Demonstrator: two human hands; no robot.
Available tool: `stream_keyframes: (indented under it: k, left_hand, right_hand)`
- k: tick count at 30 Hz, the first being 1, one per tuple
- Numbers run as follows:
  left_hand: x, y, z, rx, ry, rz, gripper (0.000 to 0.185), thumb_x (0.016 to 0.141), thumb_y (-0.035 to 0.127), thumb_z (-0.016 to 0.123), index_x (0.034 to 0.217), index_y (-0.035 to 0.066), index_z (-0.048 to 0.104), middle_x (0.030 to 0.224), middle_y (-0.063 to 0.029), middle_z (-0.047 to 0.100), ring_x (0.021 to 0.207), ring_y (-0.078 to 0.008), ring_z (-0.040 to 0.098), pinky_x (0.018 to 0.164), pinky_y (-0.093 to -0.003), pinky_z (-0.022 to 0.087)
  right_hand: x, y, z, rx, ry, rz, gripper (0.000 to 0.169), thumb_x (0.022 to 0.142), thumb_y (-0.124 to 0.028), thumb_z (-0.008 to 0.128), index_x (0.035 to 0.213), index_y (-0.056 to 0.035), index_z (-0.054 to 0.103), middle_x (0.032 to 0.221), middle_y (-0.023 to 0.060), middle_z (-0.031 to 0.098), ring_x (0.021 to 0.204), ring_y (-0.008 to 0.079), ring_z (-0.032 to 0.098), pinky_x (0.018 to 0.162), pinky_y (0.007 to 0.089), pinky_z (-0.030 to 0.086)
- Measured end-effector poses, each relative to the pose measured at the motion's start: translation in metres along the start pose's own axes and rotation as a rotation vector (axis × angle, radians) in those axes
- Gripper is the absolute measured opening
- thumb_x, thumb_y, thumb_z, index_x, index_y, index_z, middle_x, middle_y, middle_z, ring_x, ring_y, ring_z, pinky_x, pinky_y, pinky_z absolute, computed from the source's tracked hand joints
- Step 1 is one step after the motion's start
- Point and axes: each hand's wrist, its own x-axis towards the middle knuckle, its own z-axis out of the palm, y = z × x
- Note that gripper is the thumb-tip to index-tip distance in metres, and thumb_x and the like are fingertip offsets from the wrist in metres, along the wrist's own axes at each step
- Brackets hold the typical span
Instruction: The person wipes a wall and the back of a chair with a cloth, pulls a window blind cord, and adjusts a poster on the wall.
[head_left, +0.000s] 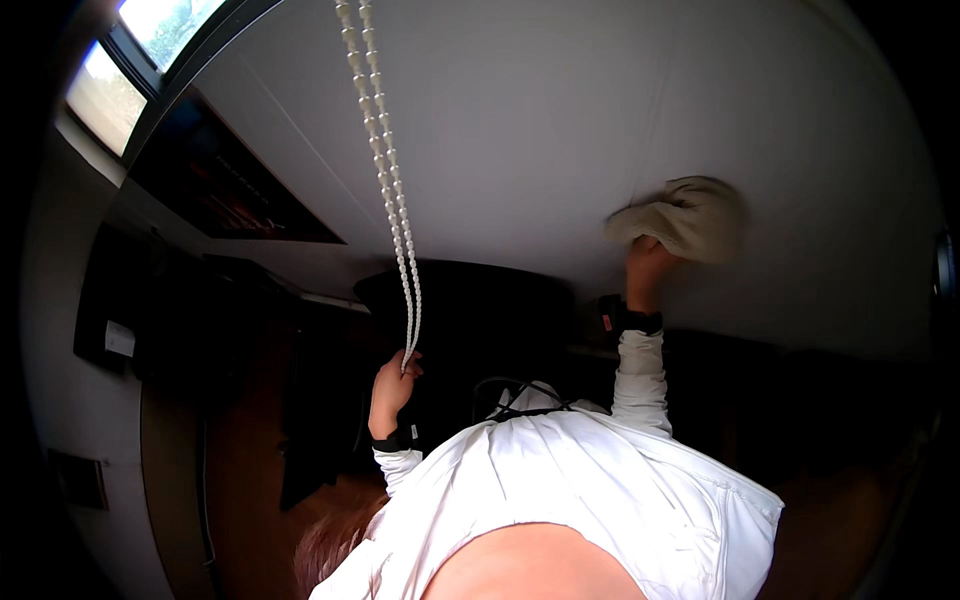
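Note:
A white beaded chain (394, 172), the kind that works a roller blind, runs down as two strands from the top of the view. Its lower end is in my left hand (393, 390), with the fingers closed around both strands. My right hand (651, 259) holds a folded beige cloth (694, 225) against a broad pale grey surface (510, 112); whether this is a blind or a wall I cannot tell. The cloth hides most of my right fingers. A dark band sits on each wrist.
Below the pale surface is a dark rounded object (465, 300), too dim to name. A dark poster (232, 184) with writing hangs at the left, under a framed window (161, 45). Black cables (499, 390) lie at my waist. Reddish-brown floor (240, 465) shows lower left.

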Motion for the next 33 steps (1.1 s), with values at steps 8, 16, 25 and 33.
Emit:
stream_keyframes:
  k: [8, 16, 25, 33]
  left_hand:
    - [-0.009, -0.034, 0.006, 0.026, -0.169, -0.205, 0.031, 0.1, 0.027, 0.048, 0.11, 0.004, 0.066, 0.087, -0.0131, 0.072, 0.086, -0.0319, 0.069, 0.077, -0.04, 0.052]
    - [0.002, -0.073, 0.014, 0.078, -0.164, -0.152, 0.029, 0.103, 0.022, 0.045, 0.116, 0.003, 0.063, 0.087, -0.0102, 0.072, 0.076, -0.0215, 0.068, 0.072, -0.0334, 0.053]
    - [-0.134, -0.097, 0.095, -0.213, 0.217, -0.203, 0.031, 0.106, 0.022, 0.04, 0.11, 0.001, 0.063, 0.076, -0.007, 0.067, 0.069, -0.0163, 0.063, 0.066, -0.0291, 0.05]
    - [-0.139, -0.097, 0.101, -0.086, 0.301, -0.224, 0.036, 0.103, 0.033, 0.045, 0.098, 0.006, 0.069, 0.078, -0.0098, 0.07, 0.075, -0.0298, 0.067, 0.069, -0.0379, 0.051]
  right_hand:
    - [-0.009, 0.014, -0.006, -0.054, -0.171, -0.111, 0.03, 0.088, -0.015, 0.072, 0.113, 0.0018, 0.066, 0.11, 0.0161, 0.068, 0.101, 0.0357, 0.064, 0.089, 0.0485, 0.049]
    - [-0.025, 0.01, 0.0, -0.185, -0.266, -0.446, 0.035, 0.093, -0.018, 0.068, 0.12, 0.0033, 0.062, 0.125, 0.0168, 0.061, 0.111, 0.0334, 0.06, 0.096, 0.0462, 0.047]
    - [-0.054, 0.023, -0.015, -0.113, -0.166, -0.563, 0.038, 0.096, -0.02, 0.063, 0.125, 0.0028, 0.057, 0.128, 0.016, 0.059, 0.114, 0.0304, 0.058, 0.099, 0.0429, 0.045]
    - [-0.052, 0.039, -0.028, -0.059, -0.102, -0.544, 0.04, 0.098, -0.021, 0.059, 0.13, 0.0023, 0.053, 0.131, 0.0152, 0.058, 0.117, 0.0277, 0.057, 0.101, 0.04, 0.044]
